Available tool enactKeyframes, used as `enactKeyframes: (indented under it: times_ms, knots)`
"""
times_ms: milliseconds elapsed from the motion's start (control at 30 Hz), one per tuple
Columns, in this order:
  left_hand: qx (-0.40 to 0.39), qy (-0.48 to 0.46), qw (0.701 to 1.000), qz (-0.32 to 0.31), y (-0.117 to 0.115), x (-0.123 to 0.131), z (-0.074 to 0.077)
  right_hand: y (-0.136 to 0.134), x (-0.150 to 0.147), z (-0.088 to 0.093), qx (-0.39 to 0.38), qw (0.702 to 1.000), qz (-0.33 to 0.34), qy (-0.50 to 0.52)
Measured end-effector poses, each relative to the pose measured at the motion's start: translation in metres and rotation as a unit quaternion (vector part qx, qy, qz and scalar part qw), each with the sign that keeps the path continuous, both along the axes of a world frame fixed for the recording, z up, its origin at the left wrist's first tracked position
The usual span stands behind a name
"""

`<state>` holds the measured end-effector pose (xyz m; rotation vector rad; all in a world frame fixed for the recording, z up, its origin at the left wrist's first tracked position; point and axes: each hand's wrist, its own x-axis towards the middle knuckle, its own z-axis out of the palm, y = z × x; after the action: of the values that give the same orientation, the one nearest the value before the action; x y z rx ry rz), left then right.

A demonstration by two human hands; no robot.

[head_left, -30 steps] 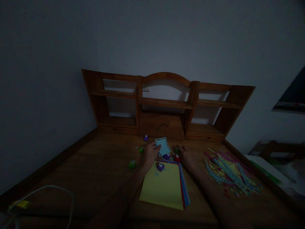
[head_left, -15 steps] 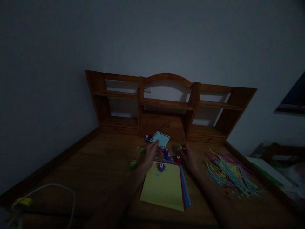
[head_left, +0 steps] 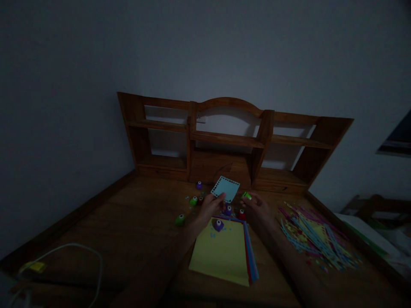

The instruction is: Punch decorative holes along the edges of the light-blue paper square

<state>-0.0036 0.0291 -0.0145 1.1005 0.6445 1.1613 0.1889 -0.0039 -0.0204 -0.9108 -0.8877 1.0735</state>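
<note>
On the brown wooden worktop (head_left: 128, 222), seen from the head camera in dim light, the left hand (head_left: 210, 207) is raised just above the surface. Its thumb and fingers are pinched on the lower corner of a light-blue square paper card (head_left: 226, 188), whose edges carry a row of punched holes. The right hand (head_left: 257, 207) is curled round a small green plastic paper punch (head_left: 246, 196), held up just beside the card's right edge but not touching it.

The step in hand looks like bringing punch and card together. That would call for a steady card and an edge fed squarely into the punch's slot.

Count:
- One stack of coloured paper sheets (head_left: 221, 252), yellow on top, lies under both wrists.
- Three purple punches: one on the yellow sheet (head_left: 218, 224), one by the stack's far edge (head_left: 227, 210) and one near the wooden shelf unit (head_left: 224, 137).
- Two more green punches (head_left: 180, 220) sit to the left.
- One red punch (head_left: 241, 214) sits at the stack's far corner.
- One heap of coloured paper strips (head_left: 316, 235) lies on the right.
- One white cable (head_left: 80, 252) lies far left.
</note>
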Motion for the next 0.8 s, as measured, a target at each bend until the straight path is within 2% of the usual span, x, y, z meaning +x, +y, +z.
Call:
enactKeyframes:
  times_ms: [167,367,500,800]
  knots:
    - [0.004,0.001,1.0,-0.011,-0.005,-0.003,0.005,-0.007,-0.011,0.001,-0.032,0.999,0.018,-0.013]
    - [0.069,0.122,0.989,0.054,-0.01,0.0,0.009,-0.013,-0.012,0.005,-0.017,0.994,0.049,-0.101]
    - [0.094,0.141,0.983,0.076,-0.008,0.005,0.004,-0.013,-0.011,0.004,-0.026,0.987,0.05,-0.149]
    - [0.106,0.147,0.979,0.096,-0.007,0.003,0.002,-0.014,-0.013,0.005,-0.023,0.991,0.029,-0.128]
